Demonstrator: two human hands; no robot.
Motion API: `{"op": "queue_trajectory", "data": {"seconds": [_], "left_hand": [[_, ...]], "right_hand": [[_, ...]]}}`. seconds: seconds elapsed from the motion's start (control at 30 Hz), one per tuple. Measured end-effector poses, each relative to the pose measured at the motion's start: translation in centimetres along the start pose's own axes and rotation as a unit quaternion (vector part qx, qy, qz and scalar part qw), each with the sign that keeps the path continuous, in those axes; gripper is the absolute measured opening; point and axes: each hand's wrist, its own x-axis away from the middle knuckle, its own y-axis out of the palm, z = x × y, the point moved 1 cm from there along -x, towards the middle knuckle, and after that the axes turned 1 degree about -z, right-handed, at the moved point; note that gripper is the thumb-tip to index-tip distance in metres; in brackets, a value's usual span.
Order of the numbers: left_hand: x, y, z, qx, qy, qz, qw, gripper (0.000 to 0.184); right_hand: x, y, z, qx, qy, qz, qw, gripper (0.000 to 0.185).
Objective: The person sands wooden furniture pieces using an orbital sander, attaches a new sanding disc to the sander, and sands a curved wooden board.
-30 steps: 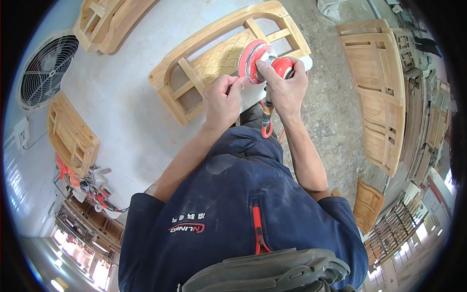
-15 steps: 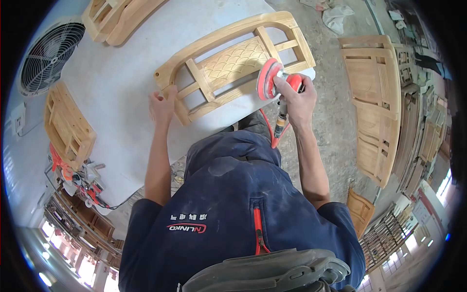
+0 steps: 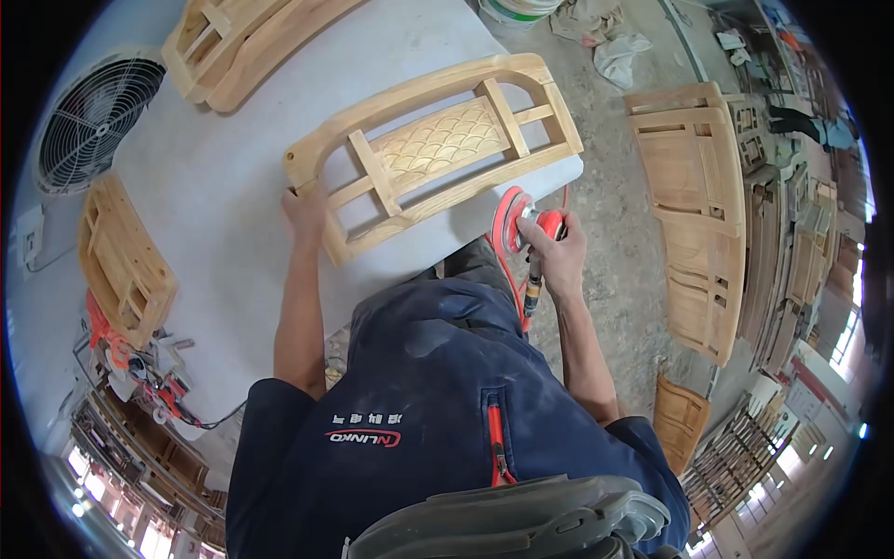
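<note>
A pale wooden armrest-like frame [image 3: 410, 212] with a carved scale-pattern panel [image 3: 438, 144] lies on the white table. My left hand [image 3: 305, 212] is closed round the left end of this frame, its fingertips partly hidden by the wood. In my right hand [image 3: 562, 259] is a red orbital sander [image 3: 510, 222], its round pad turned left and tilted on edge. The sander is apart from the frame, just beyond the table's near right edge. A red hose [image 3: 507, 279] hangs below it.
More wooden frames lie on the white table [image 3: 223, 279], one at the far left [image 3: 126, 261] and others at the top [image 3: 251, 42]. A fan [image 3: 101, 121] stands on the left. Large wooden panels [image 3: 694, 224] stand on the right. A bucket [image 3: 515, 11] sits beyond the table.
My right hand has brought the sander down and away from the frame, towards my body. My left hand still grips the frame's left end. The whole view has shifted slightly.
</note>
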Motion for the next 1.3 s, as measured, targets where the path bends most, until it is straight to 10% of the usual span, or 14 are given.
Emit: {"op": "queue_trajectory", "data": {"seconds": [0.27, 0.43, 0.53, 0.57, 0.73, 0.9, 1.0, 1.23, 1.3], "left_hand": [[3.2, -7.5, 20.5, -0.027, 0.217, -0.014, 0.976, 0.06], [14.2, -10.8, 40.6, -0.165, 0.467, 0.032, 0.868, 0.07], [25.5, -12.2, 48.7, -0.22, 0.67, 0.092, 0.703, 0.053], [27.3, -13.1, 50.8, -0.235, 0.632, 0.037, 0.737, 0.054], [29.2, -15.8, 51.4, -0.101, 0.555, -0.14, 0.814, 0.051], [25.0, -18.6, 51.5, -0.296, 0.424, 0.007, 0.856, 0.052], [25.3, -15.0, 44.6, -0.479, 0.555, 0.143, 0.665, 0.051], [22.9, -19.5, 41.4, -0.419, 0.458, 0.116, 0.775, 0.058], [22.1, -22.1, 39.4, -0.339, 0.589, 0.005, 0.733, 0.067]], "right_hand": [[-2.1, -4.0, 1.5, 0.008, 0.001, -0.005, 1.0, 0.042], [-4.9, -8.2, 3.3, 0.061, -0.022, -0.032, 0.997, 0.048], [-6.0, -10.3, 4.0, 0.093, -0.105, -0.044, 0.989, 0.046], [-6.7, -11.1, 4.7, 0.101, -0.101, -0.05, 0.989, 0.049], [-7.6, -12.7, 4.1, 0.12, -0.131, -0.091, 0.98, 0.053], [-7.5, -10.8, 2.6, 0.179, -0.175, -0.154, 0.956, 0.056], [-7.4, -8.5, 1.1, 0.232, -0.23, -0.182, 0.928, 0.06], [-4.7, 2.4, -6.5, 0.337, -0.324, -0.22, 0.856, 0.071], [-3.5, 6.1, -7.9, 0.347, -0.357, -0.214, 0.84, 0.072]]}}
